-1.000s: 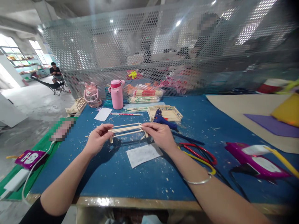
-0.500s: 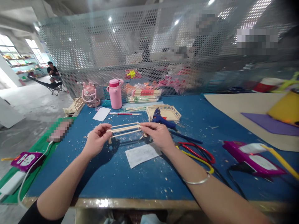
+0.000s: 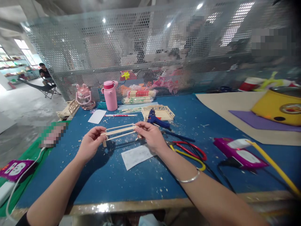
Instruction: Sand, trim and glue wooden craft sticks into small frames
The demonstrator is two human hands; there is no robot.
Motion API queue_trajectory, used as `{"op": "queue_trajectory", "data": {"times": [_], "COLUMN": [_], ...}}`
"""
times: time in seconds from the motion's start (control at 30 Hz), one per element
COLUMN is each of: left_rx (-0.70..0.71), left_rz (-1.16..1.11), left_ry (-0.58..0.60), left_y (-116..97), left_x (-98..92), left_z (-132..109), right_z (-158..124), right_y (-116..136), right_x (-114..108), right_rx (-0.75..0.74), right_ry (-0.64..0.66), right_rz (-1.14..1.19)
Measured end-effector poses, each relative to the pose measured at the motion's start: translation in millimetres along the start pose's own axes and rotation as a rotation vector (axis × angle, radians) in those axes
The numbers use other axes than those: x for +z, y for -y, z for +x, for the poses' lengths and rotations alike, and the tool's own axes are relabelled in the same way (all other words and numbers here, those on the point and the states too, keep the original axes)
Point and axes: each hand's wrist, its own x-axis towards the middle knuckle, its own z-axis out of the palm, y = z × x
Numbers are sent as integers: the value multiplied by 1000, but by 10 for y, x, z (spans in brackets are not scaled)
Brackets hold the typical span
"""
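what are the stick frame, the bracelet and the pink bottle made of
Stick frame: likely wood or bamboo, pale, matte and seemingly unpainted. Bracelet: probably polished metal, silvery with bright highlights. Pink bottle: smooth, even colour, so plastic or coated metal; can't tell which.

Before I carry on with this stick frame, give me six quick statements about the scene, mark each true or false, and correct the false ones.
1. The left hand and right hand hold opposite ends of the pale wooden stick frame. True.
2. The blue glue gun is in the right hand. False: the glue gun lies beyond it, unheld.
3. A pink bottle with a red lid stands upright on the blue table. True.
4. The silver bangle circles the left arm. False: the bangle is on the right arm.
5. The red-and-yellow-handled tool lies left of the frame. False: the tool lies to its right.
6. A rectangular white paper sheet lies nearer the person than the frame. True.
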Motion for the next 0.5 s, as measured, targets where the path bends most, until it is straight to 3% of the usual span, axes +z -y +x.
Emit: {"op": "queue_trajectory", "data": {"times": [0.3,0.5], "left_rx": [69,336], "left_rz": [124,466], "left_ry": [-32,-174], "left_y": [58,-33], "left_x": [46,80], "left_z": [-16,-71], "right_z": [-10,-24], "right_y": [7,33], "right_x": [19,31], "right_rx": [8,1], "right_ry": [2,-8], "right_rz": [-13,-48]}}
